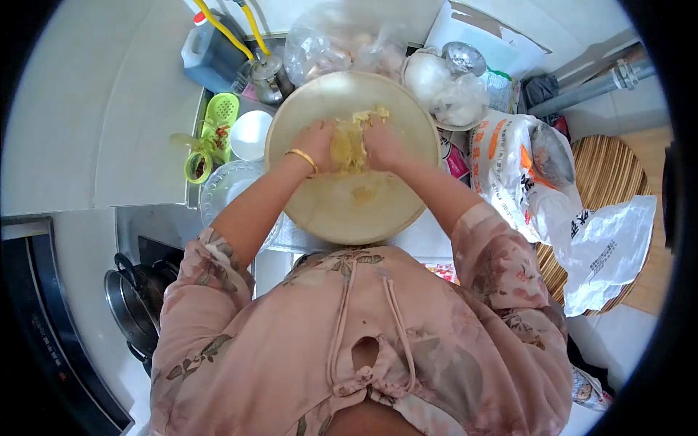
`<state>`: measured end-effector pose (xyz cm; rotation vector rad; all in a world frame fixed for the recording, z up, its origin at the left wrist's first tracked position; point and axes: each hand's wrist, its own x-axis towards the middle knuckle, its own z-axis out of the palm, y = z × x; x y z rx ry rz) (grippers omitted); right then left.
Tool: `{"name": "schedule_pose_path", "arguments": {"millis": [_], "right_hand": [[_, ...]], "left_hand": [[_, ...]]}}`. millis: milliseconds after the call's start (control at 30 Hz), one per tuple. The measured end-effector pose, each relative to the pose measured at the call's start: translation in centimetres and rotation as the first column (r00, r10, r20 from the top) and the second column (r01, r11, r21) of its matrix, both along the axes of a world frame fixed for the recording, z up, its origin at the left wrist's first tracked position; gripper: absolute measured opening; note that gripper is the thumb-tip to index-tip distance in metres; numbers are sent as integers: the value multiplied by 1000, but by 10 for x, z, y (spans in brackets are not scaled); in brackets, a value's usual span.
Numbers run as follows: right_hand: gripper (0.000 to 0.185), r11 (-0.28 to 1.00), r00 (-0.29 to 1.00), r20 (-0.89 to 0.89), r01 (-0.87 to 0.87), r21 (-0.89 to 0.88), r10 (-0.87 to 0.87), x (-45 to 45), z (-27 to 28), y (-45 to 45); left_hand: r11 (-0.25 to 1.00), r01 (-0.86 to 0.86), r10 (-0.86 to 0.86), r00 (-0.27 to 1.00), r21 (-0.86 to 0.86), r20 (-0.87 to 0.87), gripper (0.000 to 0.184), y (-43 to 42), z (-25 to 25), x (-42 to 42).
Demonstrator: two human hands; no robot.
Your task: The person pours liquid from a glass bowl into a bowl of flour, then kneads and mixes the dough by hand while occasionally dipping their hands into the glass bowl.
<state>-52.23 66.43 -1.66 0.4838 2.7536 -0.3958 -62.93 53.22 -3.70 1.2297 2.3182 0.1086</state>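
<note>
A wide, pale basin (313, 207) stands in front of me with a lump of yellowish dough (349, 151) in it. My left hand (318, 142), with a gold bangle at its wrist, grips the dough's left side. On the opposite side my right hand (381, 145) has its fingers curled into the same dough. Ragged bits of dough show beyond the fingertips, and a thin smear lies on the basin's bottom nearer to me. The fingertips are partly hidden in the dough.
Left of the basin are a white bowl (251, 135), a clear plastic basin (225, 182), a green grater (222, 116) and a blue jug (211, 58). On the right lie a white printed sack (502, 167) and a round slatted board (607, 174). Plastic bags (342, 43) sit behind.
</note>
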Motion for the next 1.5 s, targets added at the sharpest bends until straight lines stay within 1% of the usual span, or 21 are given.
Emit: {"name": "schedule_pose_path", "arguments": {"millis": [100,133,200,300,400,500,633,700,733,800,833,933,1033,1133,1200,1300,1333,1400,1433,1467,1500], "right_hand": [[54,983,983,42,-178,36,177,-8,-23,9],[54,984,984,37,-176,36,175,-10,-31,10],[54,984,984,27,-176,28,175,-17,-49,7],[56,989,988,-125,-77,129,93,-21,-71,4],[57,999,990,-136,-47,-16,44,-35,-79,17],[55,1000,972,-236,-6,18,10,-38,-92,17],[56,999,997,-74,3,-32,-6,-31,-73,9],[57,998,998,37,-58,-33,59,-11,-59,1],[55,996,997,-35,-76,-56,74,7,-50,-7],[51,988,980,-168,-126,-92,109,43,-26,-22],[49,984,989,-124,-93,-151,75,49,-17,-28],[44,969,1000,-25,-21,-247,16,59,-10,-44],[41,982,999,-26,-34,-186,30,60,-43,-60],[41,995,996,-93,-4,-96,-5,56,-67,-69],[39,998,992,-122,10,-68,-18,47,-77,-62],[37,999,999,-6,35,-28,-35,34,-77,-55],[38,997,999,28,21,-72,-19,30,-79,-50],[40,987,995,95,-2,-162,17,19,-86,-35],[41,951,955,164,-209,-228,249,3,-84,-17],[42,865,856,220,-392,-313,467,-13,-80,2],[43,894,926,112,-309,-324,360,-17,-64,15]], "left_hand": [[998,46,-53,977,-39,-206,93,2,-31,4],[996,66,-81,957,-63,-279,92,3,-34,6],[996,39,-59,954,-75,-293,82,8,-30,9],[996,26,-47,962,-81,-269,74,18,-39,1],[995,-23,-4,961,-93,-276,64,33,-44,-5],[991,-105,74,948,-87,-309,59,46,-46,0],[990,-140,143,917,34,-373,64,36,-52,6],[994,-24,56,947,104,-315,69,14,-49,16],[991,37,2,960,132,-281,72,-1,-43,22],[993,98,-89,985,57,-151,75,-21,3,30],[991,134,-131,988,22,-83,76,-28,22,33],[968,248,-249,942,-34,-226,76,-39,36,43],[978,127,-145,984,-164,-99,70,-42,-8,58],[949,79,-130,980,-304,-149,79,-30,-24,63],[934,11,-87,977,-356,-196,77,-11,-23,62],[922,-23,-33,990,-386,-137,74,-3,-20,56],[924,-24,-19,994,-381,-109,72,0,-17,50],[944,-34,39,999,-329,9,67,-3,-15,35],[951,-38,66,995,-308,78,65,-7,-17,27],[955,-145,209,949,-259,237,64,-14,-24,16],[937,-257,334,854,-235,399,63,-24,-35,6]]}}
